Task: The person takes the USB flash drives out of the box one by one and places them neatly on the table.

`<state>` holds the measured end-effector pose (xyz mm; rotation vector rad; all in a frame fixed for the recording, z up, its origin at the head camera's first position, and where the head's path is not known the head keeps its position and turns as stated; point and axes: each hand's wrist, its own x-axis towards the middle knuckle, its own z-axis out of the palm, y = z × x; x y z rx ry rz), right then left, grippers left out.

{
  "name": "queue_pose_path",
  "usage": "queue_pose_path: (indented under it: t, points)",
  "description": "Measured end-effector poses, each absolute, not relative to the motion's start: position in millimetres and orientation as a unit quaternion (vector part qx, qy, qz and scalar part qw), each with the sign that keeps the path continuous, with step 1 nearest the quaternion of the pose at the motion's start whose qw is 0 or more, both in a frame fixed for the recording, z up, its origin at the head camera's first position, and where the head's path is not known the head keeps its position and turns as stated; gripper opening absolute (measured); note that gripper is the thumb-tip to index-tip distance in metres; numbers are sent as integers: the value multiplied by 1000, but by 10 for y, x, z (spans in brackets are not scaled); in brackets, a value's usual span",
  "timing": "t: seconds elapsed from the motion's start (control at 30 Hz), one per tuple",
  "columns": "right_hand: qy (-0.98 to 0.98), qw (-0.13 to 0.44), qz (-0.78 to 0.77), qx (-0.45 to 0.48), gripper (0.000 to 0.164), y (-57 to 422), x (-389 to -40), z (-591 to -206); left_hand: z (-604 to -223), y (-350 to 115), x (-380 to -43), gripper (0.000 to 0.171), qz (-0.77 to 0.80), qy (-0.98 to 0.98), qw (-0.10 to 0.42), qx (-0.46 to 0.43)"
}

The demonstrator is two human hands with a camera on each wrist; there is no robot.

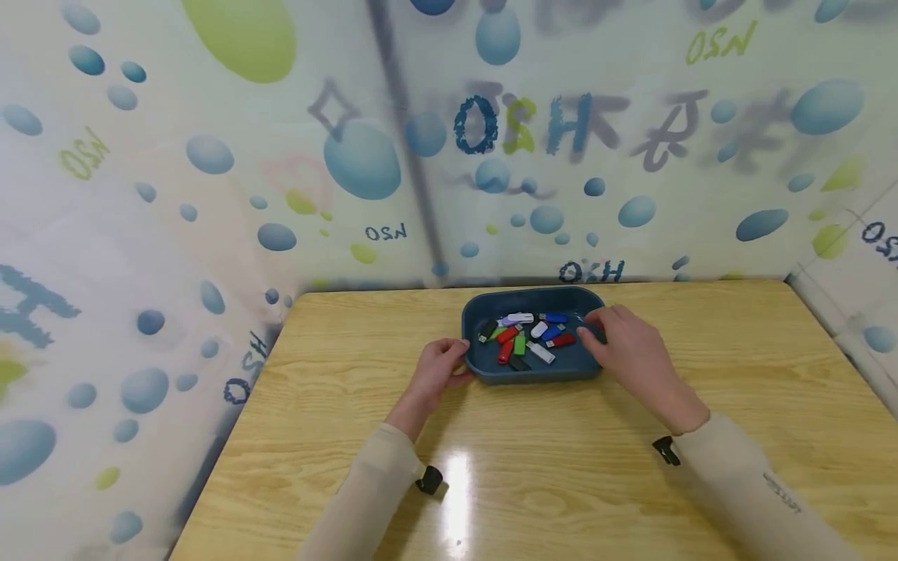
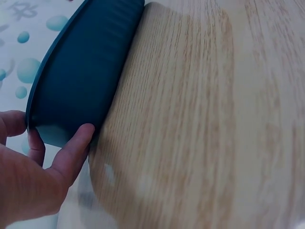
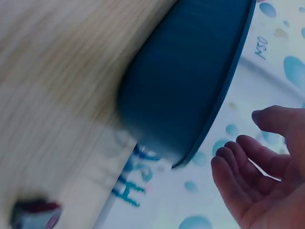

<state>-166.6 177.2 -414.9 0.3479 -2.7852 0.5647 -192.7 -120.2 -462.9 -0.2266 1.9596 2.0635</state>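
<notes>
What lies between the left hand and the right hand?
The head view shows most of the dark blue tray between the left hand and the right hand, with USB flash drives of several colors lying inside it.

My count: 1 dark-blue rounded-rect. plastic tray [image 1: 533, 376]; approx. 13 small oblong plastic USB sticks [image 1: 540, 353], some overlapping, so exact no. uncertain. By col.: 3 red sticks [image 1: 562, 340], 3 white/silver sticks [image 1: 521, 318], 2 blue sticks [image 1: 556, 318], 2 bright-green sticks [image 1: 519, 344], 2 black sticks [image 1: 487, 330], 1 lilac stick [image 1: 507, 322]. Also see 1 left hand [image 1: 436, 372], 1 right hand [image 1: 634, 354], 2 beige cloth sleeves [image 1: 372, 487], 1 pale wood-grain table [image 1: 561, 467].
</notes>
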Motion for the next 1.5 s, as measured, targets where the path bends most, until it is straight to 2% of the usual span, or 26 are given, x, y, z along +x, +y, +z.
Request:
queue_pose_path:
  t: [0.2,0.43,0.7,1.2,1.5]
  points:
    - [-967,81,195,143,33,1517,-1839,-4154,-4649,-1191,-1925,44,722,672,147,-73]
    - [-970,13,183,159,25,1299,-2004,-4222,-4624,-1192,-1926,44,723,669,162,-64]
    - [-977,-67,144,144,25,1195,-2143,-4313,-4655,-1185,-1927,43,727,668,144,-67]
    - [-978,-98,118,141,26,1122,-2176,-4362,-4682,-1174,-1938,42,725,673,133,-68]
    - [-977,-97,120,148,25,1097,-2208,-4401,-4675,-1193,-1923,42,723,674,133,-78]
